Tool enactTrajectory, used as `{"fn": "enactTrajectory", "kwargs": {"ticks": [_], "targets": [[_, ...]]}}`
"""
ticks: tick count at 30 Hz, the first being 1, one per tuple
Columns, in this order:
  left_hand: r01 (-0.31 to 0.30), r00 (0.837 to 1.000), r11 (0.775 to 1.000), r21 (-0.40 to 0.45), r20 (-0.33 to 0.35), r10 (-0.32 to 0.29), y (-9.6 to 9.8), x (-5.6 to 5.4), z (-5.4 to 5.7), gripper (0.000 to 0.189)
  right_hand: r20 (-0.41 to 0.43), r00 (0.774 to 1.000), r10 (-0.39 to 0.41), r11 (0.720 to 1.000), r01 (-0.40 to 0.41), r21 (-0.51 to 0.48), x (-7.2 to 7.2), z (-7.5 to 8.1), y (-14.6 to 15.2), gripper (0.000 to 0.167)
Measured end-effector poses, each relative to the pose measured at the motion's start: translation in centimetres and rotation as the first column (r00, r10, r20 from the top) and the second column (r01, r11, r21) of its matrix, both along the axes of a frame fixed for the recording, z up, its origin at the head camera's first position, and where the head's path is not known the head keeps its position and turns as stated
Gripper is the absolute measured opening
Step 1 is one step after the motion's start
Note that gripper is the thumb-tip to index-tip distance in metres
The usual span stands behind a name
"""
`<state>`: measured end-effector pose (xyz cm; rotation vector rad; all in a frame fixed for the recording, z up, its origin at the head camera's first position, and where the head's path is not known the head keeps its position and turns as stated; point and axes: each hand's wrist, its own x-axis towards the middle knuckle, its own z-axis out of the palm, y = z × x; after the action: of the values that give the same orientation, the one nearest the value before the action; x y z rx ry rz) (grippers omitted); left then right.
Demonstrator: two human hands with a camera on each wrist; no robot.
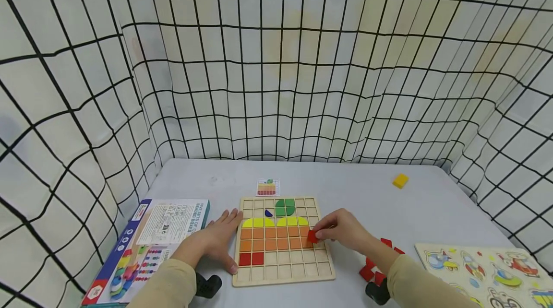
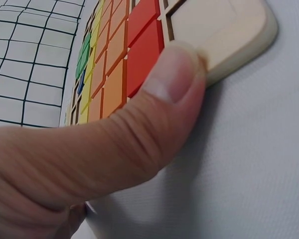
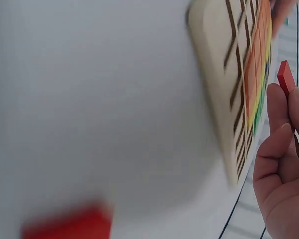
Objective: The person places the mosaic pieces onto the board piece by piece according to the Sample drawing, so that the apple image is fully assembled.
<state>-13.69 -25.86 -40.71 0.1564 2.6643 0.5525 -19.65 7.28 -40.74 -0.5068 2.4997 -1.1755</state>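
A wooden grid board (image 1: 285, 271) lies on the table. Two red square tiles (image 1: 251, 259) sit at the left of a lower row, below rows of orange tiles (image 1: 270, 238). Above those are yellow half-round tiles (image 1: 259, 222), a small blue piece (image 1: 269, 213) and a green leaf-like group (image 1: 285, 207). My left hand (image 1: 220, 238) rests along the board's left edge, fingers extended, its thumb (image 2: 159, 94) against the rim near the red tiles. Over the board's right side, my right hand (image 1: 343, 229) pinches a red square tile (image 3: 285, 75) between thumb and fingers.
Loose red tiles (image 1: 366, 273) lie right of the board, partly behind the right forearm. A picture card (image 1: 268, 187) is behind the board, a yellow block (image 1: 400, 181) farther right. A box (image 1: 164, 221) lies left, a picture puzzle board (image 1: 488, 269) right. Black netting surrounds the table.
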Motion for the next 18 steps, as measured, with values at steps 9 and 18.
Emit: {"fn": "enactTrajectory", "kwargs": {"ticks": [9, 18], "targets": [[-0.009, 1.000, 1.000, -0.007, 0.000, 0.009, -0.1, 0.0, -0.2, 0.129, -0.051, 0.987, 0.150, 0.989, -0.151, -0.002, 2.2, -1.3, -6.4, 0.004], [-0.004, 1.000, 1.000, -0.011, 0.001, 0.004, -0.1, -0.1, -0.2, 0.130, -0.065, 0.988, 0.139, 0.990, -0.138, 0.028, 3.8, -1.3, -8.9, 0.006]]}}
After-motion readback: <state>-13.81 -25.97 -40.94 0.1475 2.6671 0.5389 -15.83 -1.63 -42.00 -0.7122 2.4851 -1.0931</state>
